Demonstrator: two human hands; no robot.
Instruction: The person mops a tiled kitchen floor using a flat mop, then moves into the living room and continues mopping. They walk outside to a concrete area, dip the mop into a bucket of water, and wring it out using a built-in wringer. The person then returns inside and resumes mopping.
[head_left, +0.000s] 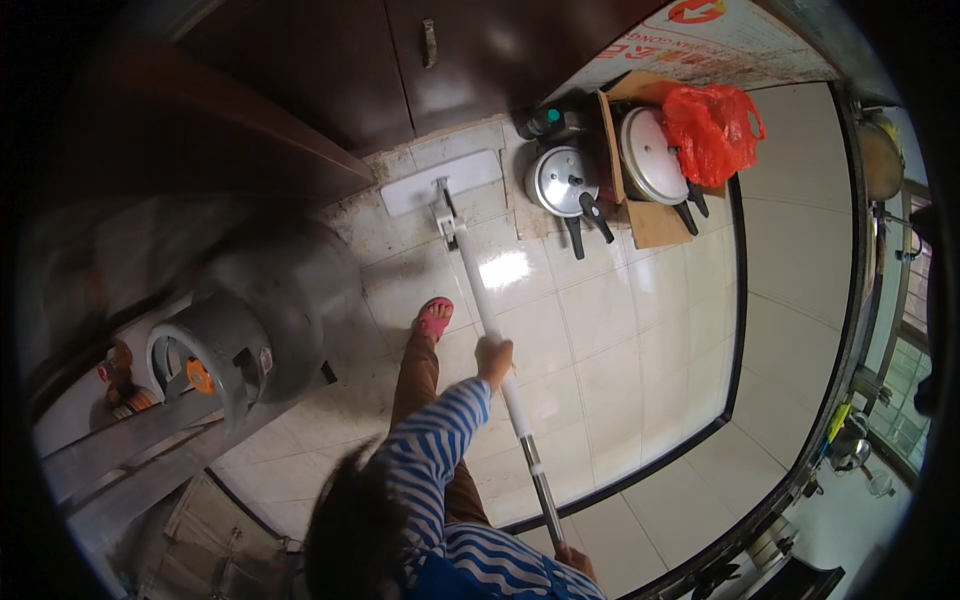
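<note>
A flat mop lies across the middle of the view, its white rectangular head on the tiled floor near the foot of the dark cabinets. From a grey-white swivel joint the white and metal pole slopes down toward my body. My left hand is wrapped around the white part of the pole, the arm stretched out in a blue-and-white striped sleeve. Close to my waist, my right hand grips the metal upper end; part of it is hidden by my clothing.
Right of the mop head stand a pressure cooker, a bottle with a green cap and a cardboard box holding another pressure cooker and a red plastic bag. A grey gas cylinder stands left. Dark cabinets rise ahead.
</note>
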